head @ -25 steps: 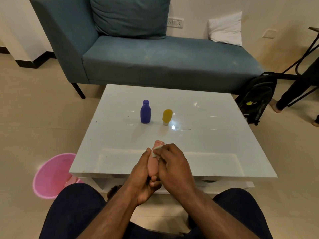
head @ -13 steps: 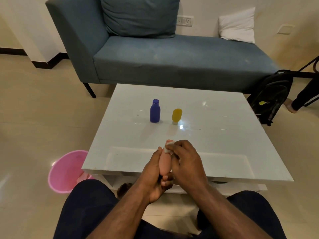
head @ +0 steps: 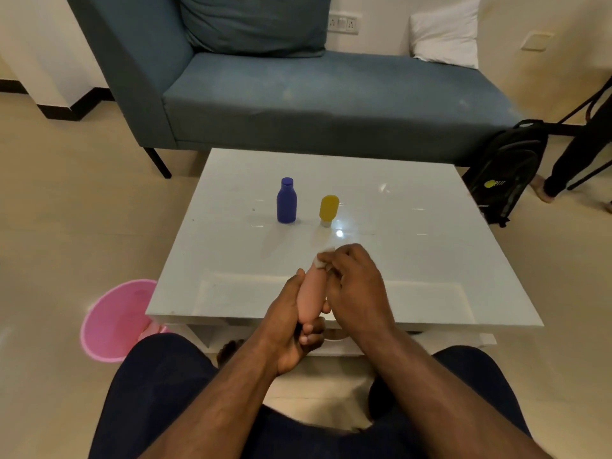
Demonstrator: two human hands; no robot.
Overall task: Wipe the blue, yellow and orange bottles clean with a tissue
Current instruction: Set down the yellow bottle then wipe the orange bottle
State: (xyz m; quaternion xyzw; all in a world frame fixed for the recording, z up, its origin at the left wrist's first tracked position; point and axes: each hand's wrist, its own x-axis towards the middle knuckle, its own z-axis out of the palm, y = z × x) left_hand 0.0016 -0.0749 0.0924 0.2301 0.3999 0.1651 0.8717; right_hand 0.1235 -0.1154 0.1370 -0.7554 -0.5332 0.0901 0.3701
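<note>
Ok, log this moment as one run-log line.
left hand: grips peach-orange plastic bottle | right hand: pinches white tissue at bottle top | blue bottle, yellow bottle: standing on table

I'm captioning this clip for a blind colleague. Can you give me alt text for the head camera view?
A seated person's left hand grips an orange bottle while the right hand presses a white tissue to its top, over a white table. Farther back on the table stand a blue bottle and a yellow bottle, cap down.

bottle (head: 286,201) left of bottle (head: 328,210), on table (head: 414,246).
</note>
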